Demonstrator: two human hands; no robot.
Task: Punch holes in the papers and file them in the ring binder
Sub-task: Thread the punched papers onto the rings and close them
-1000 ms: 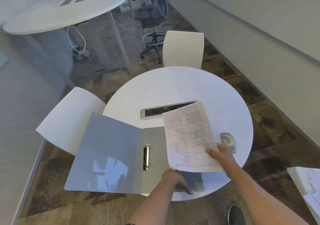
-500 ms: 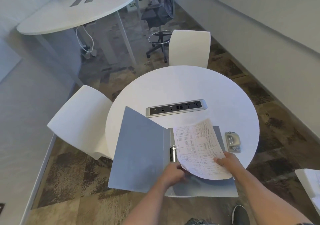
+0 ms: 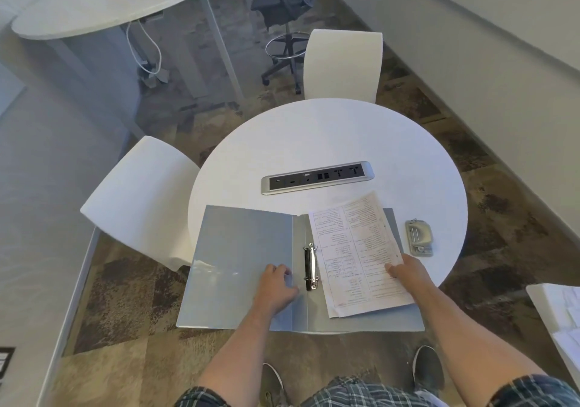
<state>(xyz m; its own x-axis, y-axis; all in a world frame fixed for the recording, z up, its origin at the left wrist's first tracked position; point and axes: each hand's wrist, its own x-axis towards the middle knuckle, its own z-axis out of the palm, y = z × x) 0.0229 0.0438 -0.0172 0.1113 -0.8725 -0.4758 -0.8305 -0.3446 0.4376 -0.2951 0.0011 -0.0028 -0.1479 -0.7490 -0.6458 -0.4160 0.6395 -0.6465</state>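
Observation:
A grey ring binder (image 3: 238, 259) lies open and flat at the near edge of the round white table (image 3: 329, 136). Its metal ring clip (image 3: 311, 267) sits on the spine. Printed papers (image 3: 354, 249) lie on the binder's right half, just right of the rings, with two small holes along their right edge. My right hand (image 3: 405, 270) grips the papers at that right edge. My left hand (image 3: 276, 284) rests on the binder's left cover beside the rings, fingers spread. A grey hole punch (image 3: 419, 237) sits on the table to the right of the binder.
A socket strip (image 3: 317, 177) is set into the table beyond the binder. White chairs stand at the left (image 3: 141, 199) and far side (image 3: 343, 64). A stack of white paper (image 3: 561, 322) lies low at the right. My shoes show under the table edge.
The binder's left cover, half raised half a second ago, now lies flat. The papers came down from mid-air onto the binder's right half. My left hand shifted onto the left cover.

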